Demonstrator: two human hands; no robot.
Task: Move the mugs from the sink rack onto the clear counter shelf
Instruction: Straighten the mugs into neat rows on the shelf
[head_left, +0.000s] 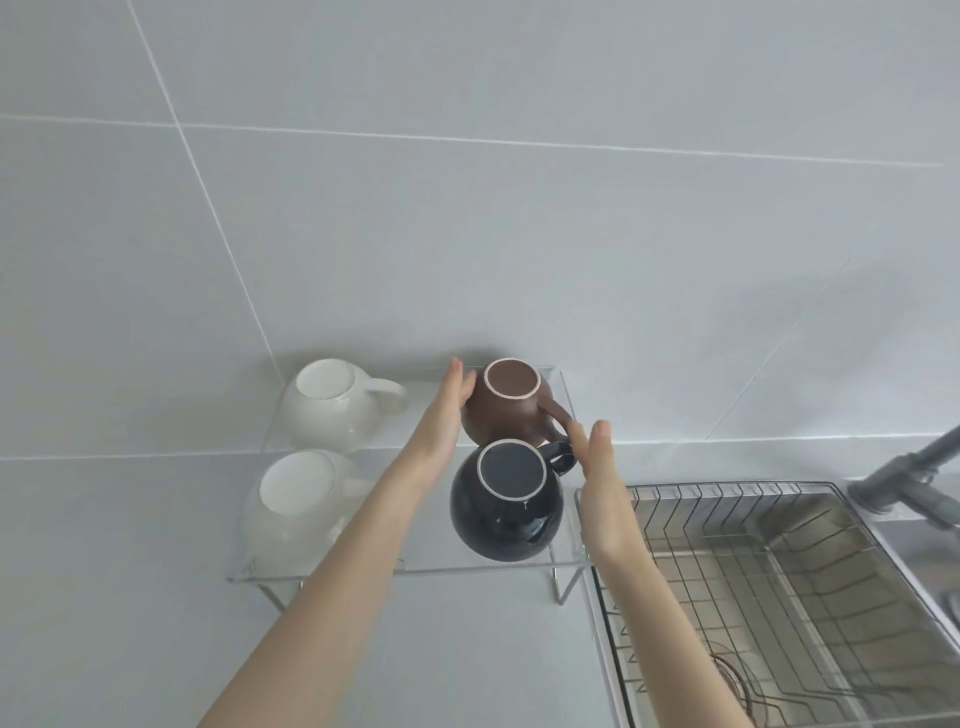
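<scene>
On my feed: brown mug (506, 405) at centre frame, matte, pale ring around its base. Below it, black mug (506, 506), glossy, white ring on the base. Two white mugs at left, upper (335, 402) and lower (298, 506). Clear shelf (395, 569), see-through. Tabletop (130, 597) and wall tiles (467, 234) pale grey, white grout lines. Lower right, steel-grey wire rack (779, 571); grey tap (904, 483).

Left forearm (332, 561) covers the near right side of the front white mug (296, 499); its handle mostly hidden. Left hand (441, 415) hides the brown mug's (506, 402) left flank; contact not resolvable. Right hand (597, 467) hides the black mug's (506, 501) handle end. Sink rack (779, 571) and faucet (904, 478) cut off at right edge. Both forearms cut off at bottom.
</scene>
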